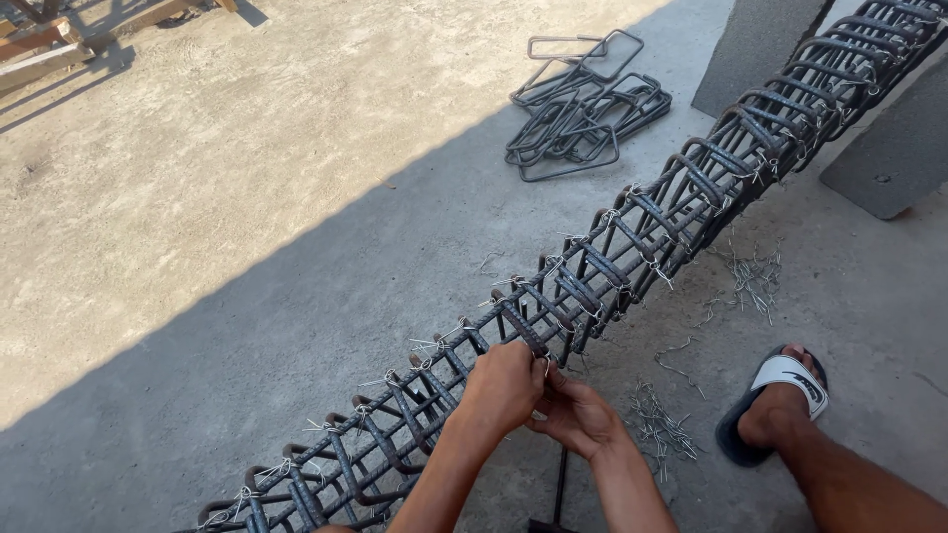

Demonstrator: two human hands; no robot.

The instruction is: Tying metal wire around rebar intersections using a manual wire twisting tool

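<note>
A long rebar cage (632, 237) of dark steel bars and closely spaced stirrups runs from lower left to upper right, with thin wire ties twisted at many joints. My left hand (504, 387) rests closed on the cage's near top bar at a stirrup joint. My right hand (575, 415) sits just right of it, fingers pinched on a short piece of tie wire (546, 367) at the same joint. Both forearms come up from the bottom edge.
A pile of loose bent stirrups (588, 109) lies on the concrete behind the cage. Cut tie wires (660, 431) are scattered by my sandalled foot (780, 400). A dark tool handle (559, 489) stands below my hands. Grey blocks (889, 148) support the cage's far end.
</note>
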